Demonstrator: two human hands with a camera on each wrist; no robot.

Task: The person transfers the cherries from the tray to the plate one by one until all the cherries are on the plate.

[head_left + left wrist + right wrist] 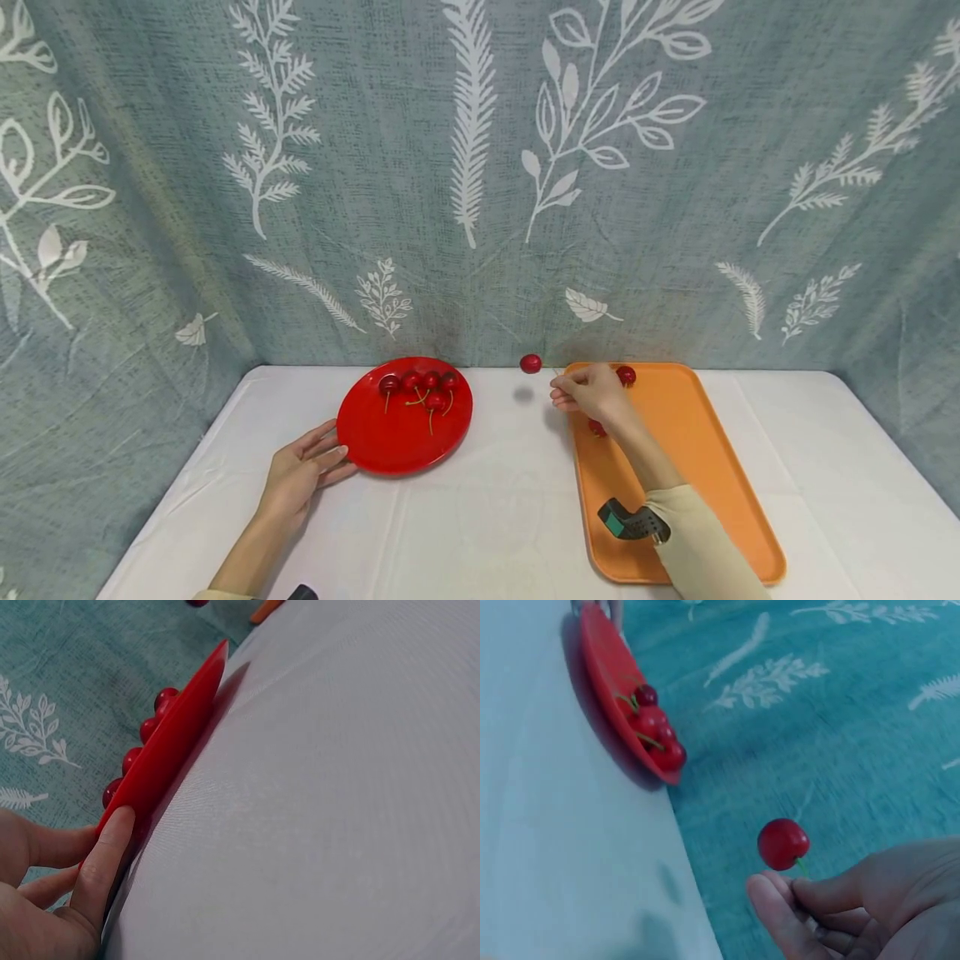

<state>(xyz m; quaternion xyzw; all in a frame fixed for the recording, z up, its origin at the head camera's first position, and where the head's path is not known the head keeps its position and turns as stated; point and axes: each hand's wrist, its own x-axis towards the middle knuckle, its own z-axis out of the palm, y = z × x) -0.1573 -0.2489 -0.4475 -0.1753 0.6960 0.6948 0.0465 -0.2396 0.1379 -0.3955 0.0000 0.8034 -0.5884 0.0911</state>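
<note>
At the left, a red plate (405, 442) bears several cherries with green stems near its far side. My left hand (296, 471) grips the plate's left rim; in the left wrist view, fingers (105, 862) show on both sides of the rim. Between thumb and fingertips, my right hand (588, 392) pinches the green stem of a single cherry (783, 844). This cherry hangs in the air, to the right of the plate, with its shadow on the white cloth below. The right hand is over the far left corner of an orange tray (675, 475).
Two cherries show on the orange tray, one cherry (626, 376) near its far edge and another cherry (597, 428) by the right forearm. A white cloth (480, 517) covers the table. Behind it hangs a teal curtain (375, 167) with white leaf patterns.
</note>
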